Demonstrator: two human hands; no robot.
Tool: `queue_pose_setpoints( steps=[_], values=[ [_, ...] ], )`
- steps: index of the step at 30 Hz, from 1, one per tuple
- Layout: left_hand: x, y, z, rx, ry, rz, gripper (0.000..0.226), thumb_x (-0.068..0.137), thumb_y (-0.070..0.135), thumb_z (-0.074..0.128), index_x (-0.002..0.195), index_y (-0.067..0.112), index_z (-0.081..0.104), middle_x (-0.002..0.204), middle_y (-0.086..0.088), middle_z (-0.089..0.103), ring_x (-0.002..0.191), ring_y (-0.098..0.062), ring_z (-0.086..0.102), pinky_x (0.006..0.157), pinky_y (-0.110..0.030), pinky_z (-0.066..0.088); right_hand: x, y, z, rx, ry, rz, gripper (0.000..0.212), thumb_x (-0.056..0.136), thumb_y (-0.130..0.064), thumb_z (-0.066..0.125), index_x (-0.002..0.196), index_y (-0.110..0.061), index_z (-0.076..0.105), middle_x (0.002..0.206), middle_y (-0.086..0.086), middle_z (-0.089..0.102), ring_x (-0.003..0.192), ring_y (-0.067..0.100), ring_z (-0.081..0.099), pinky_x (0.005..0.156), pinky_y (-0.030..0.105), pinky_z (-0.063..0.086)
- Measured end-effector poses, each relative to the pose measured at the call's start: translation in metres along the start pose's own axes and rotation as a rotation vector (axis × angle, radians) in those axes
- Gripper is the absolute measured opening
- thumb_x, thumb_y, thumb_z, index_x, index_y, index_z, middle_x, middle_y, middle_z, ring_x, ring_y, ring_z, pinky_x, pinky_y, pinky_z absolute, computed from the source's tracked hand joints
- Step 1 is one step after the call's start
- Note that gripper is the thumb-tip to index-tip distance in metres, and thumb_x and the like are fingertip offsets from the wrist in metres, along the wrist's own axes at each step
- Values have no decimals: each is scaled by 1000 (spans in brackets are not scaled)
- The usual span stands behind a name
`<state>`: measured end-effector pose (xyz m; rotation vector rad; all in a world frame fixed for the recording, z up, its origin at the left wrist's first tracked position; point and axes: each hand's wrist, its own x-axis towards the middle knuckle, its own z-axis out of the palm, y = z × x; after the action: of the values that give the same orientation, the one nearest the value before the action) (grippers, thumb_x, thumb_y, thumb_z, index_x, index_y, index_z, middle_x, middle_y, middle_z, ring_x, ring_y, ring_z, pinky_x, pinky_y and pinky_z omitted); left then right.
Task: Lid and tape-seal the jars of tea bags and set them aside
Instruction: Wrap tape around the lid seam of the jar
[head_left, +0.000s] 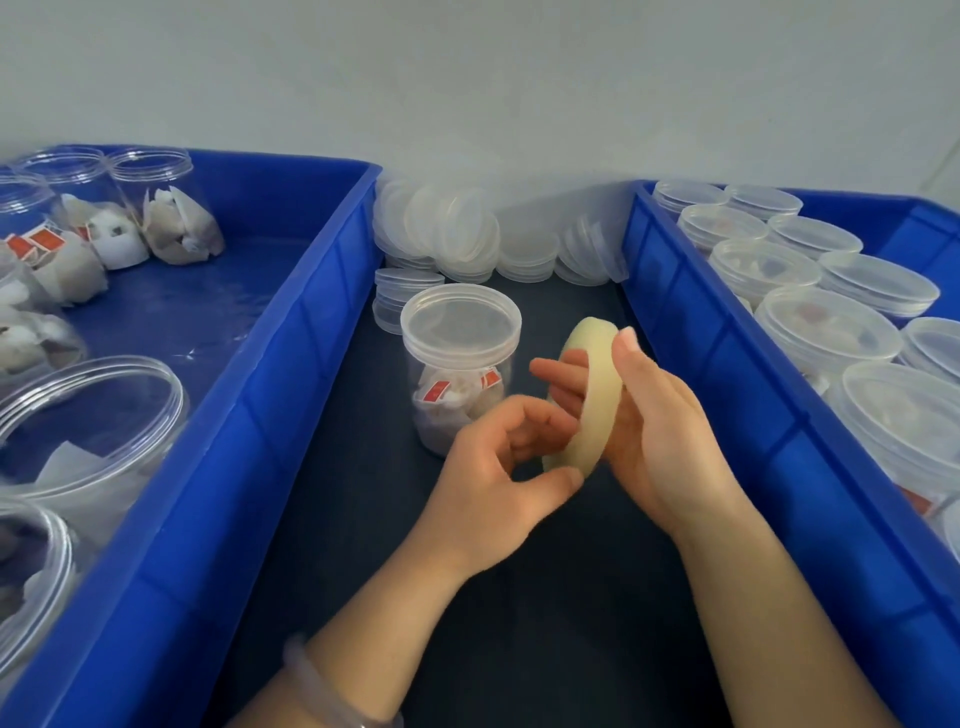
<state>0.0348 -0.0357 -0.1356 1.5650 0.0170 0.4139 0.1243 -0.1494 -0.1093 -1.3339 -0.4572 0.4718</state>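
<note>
Both hands meet over a pale yellow tape roll (597, 400), held on edge above the dark table surface (363, 545) in the middle of the scene. The right hand (660, 431) grips it with its fingers passed through the hole and its thumb laid over the outer band near the top. The left hand (488, 467) pinches the roll's near lower edge, thumb tip against the outside and curled fingers on the inner side; whether it has hold of a loose tape end cannot be told. Just left of the roll and a little farther away, a clear jar (457, 405) of tea bags stands upright on the table with its translucent lid (460, 325) on. Behind it, against the wall, lies a heap of loose lids (457, 228), with a short stack of lids (395, 296) touching the left blue bin (291, 364). That bin holds open jars (88, 415) with tea bags in them. The right blue bin (727, 374) is packed with lidded jars (826, 332). A pale bracelet (322, 696) circles the left wrist.
</note>
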Motion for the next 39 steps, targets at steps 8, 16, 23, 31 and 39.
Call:
queue_pose_setpoints(
  steps=[8, 16, 23, 31, 39],
  values=[
    [3, 17, -5, -505, 23, 22, 40, 72, 3, 68, 110, 17, 71, 107, -10, 72, 104, -24, 67, 86, -31, 55, -8, -2, 6, -186, -247, -152, 31, 89, -22, 56, 114, -5, 59, 101, 33, 55, 96, 47, 55, 84, 55, 46],
    [0, 14, -10, -152, -119, 88, 73, 77, -9, 62, 135, 30, 41, 132, 8, 60, 123, -14, 56, 96, -29, 50, -7, 0, 10, -112, -168, -42, 43, 93, -39, 54, 109, 0, 64, 101, 31, 63, 88, 40, 64, 81, 54, 51],
    [1, 5, -13, 336, -134, 257, 78, 81, 6, 73, 143, 34, 34, 120, 6, 64, 110, -10, 63, 96, -25, 50, -3, 1, 6, -32, -178, 57, 48, 84, -48, 51, 94, -7, 73, 91, 17, 73, 82, 29, 72, 65, 28, 57],
    [3, 0, -8, 724, 302, 703, 26, 77, 20, 72, 95, 2, 74, 104, 0, 66, 96, -10, 65, 91, -13, 49, 0, 0, -5, 130, -202, 17, 35, 82, -2, 47, 82, -19, 78, 96, 11, 73, 87, 22, 71, 72, 32, 59],
    [5, 2, -23, 581, 102, 477, 13, 82, 14, 71, 93, 7, 74, 88, 0, 73, 81, -6, 68, 73, -27, 56, -3, -1, -10, -198, -247, -112, 40, 82, 14, 61, 116, 22, 42, 110, 15, 66, 98, 29, 68, 85, 47, 54]
  ],
)
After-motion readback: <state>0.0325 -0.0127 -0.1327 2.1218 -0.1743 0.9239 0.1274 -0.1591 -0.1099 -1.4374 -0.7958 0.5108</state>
